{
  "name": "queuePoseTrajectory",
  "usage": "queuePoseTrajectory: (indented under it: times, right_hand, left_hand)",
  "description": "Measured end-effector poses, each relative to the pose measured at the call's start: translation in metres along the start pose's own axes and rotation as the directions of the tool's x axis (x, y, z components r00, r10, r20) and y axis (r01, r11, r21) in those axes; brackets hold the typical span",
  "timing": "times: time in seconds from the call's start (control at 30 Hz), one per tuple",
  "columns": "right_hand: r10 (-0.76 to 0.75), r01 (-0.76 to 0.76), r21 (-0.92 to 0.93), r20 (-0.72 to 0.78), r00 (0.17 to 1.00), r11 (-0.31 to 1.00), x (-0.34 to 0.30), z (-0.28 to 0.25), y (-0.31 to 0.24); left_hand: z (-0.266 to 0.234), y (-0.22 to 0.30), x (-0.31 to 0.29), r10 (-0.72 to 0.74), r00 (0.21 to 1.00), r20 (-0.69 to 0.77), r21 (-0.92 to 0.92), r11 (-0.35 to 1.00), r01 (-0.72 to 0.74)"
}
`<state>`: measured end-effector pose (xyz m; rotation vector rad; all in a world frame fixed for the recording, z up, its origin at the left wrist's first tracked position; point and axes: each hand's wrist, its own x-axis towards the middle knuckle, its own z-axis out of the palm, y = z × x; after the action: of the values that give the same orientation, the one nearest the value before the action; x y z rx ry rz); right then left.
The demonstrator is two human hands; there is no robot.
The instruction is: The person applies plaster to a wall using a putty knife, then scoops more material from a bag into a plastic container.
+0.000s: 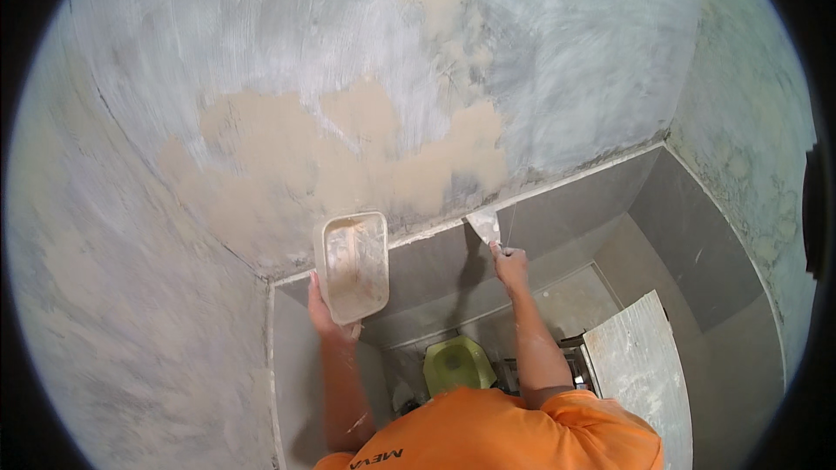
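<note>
My left hand [327,312] grips a pale rectangular plastic tub [364,283] from its left side and underneath. The tub is tilted so its inside shows, with smears of beige filler on its bottom and walls. In my right hand [509,263] is a putty knife [485,224], its handle closed in the fingers. Its whitish blade points up and left, at the ledge along the top of the grey tiles. Whether the blade touches the ledge I cannot tell. Above both hands, patches of beige filler [279,144] cover the lower part of the grey plastered wall [575,61].
Grey tiles [575,200] line the lower walls below a narrow ledge. Beneath me are a yellow-green plastic stool or basin [457,365] and, to the right, a pale smeared board [643,357]. Plastered side walls [148,296] close in on the left and right.
</note>
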<state>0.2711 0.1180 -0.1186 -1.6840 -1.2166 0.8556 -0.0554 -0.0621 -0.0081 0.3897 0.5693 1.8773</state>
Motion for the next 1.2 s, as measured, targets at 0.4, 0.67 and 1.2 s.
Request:
queuePoseTrajectory:
  times: [0.4,0.67,1.2]
  right_hand:
    - [-0.404,0.401,0.091,0.015,0.915,0.912,0.014,0.008,-0.182]
    - [-0.096,0.103,-0.132,0.061,0.994,0.986,-0.018,0.024,0.0]
    - [-0.375,0.32,0.307,0.14,0.916,0.896,0.02,-0.014,-0.244]
  left_hand:
    - [0.014,0.007,-0.012,0.079,0.996,-0.047,-0.073,0.994,-0.082]
    - [-0.003,0.012,-0.026,0.027,0.991,-0.131,-0.059,0.998,-0.035]
    - [0.029,0.006,0.006,0.021,0.999,-0.025,-0.234,0.972,-0.027]
